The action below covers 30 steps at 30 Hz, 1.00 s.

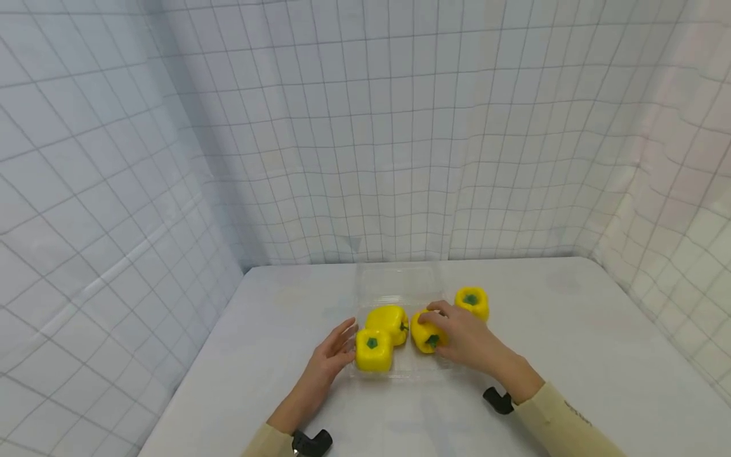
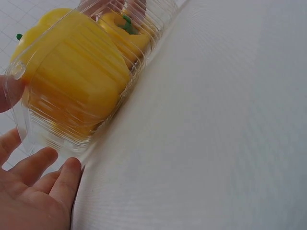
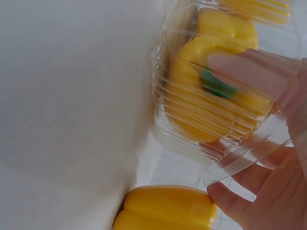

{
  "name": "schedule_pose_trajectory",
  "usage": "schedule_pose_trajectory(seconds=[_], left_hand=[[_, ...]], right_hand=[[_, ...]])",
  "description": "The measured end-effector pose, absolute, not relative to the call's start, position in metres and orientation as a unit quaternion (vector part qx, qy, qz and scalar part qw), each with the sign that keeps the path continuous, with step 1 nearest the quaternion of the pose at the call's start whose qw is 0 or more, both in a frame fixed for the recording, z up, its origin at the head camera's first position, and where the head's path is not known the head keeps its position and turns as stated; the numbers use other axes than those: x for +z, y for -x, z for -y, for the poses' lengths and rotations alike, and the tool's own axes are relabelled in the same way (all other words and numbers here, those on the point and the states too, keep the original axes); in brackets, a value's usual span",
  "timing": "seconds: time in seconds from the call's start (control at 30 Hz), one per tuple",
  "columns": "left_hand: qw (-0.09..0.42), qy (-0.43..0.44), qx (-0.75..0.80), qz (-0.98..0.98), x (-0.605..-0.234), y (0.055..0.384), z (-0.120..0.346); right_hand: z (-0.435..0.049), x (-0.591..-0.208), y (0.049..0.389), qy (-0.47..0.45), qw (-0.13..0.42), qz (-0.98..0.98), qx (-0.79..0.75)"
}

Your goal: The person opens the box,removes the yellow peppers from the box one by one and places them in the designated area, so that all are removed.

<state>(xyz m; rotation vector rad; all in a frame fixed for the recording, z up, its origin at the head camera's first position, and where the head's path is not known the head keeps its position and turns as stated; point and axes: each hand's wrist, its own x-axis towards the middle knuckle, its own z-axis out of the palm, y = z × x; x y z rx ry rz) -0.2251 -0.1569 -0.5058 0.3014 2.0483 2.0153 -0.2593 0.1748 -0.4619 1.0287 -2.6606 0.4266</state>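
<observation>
A clear plastic clamshell box (image 1: 408,367) lies open, its lid (image 1: 398,282) folded back. Two yellow bell peppers sit in its left part: a front pepper (image 1: 374,360) with stem up and a rear pepper (image 1: 384,318) on its side. My right hand (image 1: 469,336) grips a third yellow bell pepper (image 3: 184,112) inside the box's right part, thumb near its green stem. Fingers loosely bent, my left hand (image 1: 332,357) rests at the box's left side; its thumb (image 2: 9,93) touches the wall beside the front pepper.
Another yellow bell pepper (image 1: 478,306) stands on the white table (image 1: 548,330), just right of the box and behind my right hand. White grid-patterned curtains (image 1: 400,127) enclose the back and both sides.
</observation>
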Motion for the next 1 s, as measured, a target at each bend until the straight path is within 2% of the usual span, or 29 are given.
schedule_pose_trajectory(seconds=[0.63,1.0], left_hand=[[0.122,-0.11,0.68,-0.715,-0.5044,0.223,0.1544],[0.118,-0.111,0.682,-0.713,-0.5073,0.2233,0.1568]], right_hand=[[-0.1769,-0.4674,0.2565,-0.343,0.127,0.921,0.136],[-0.1744,-0.4661,0.2572,-0.355,0.105,0.919,0.136]])
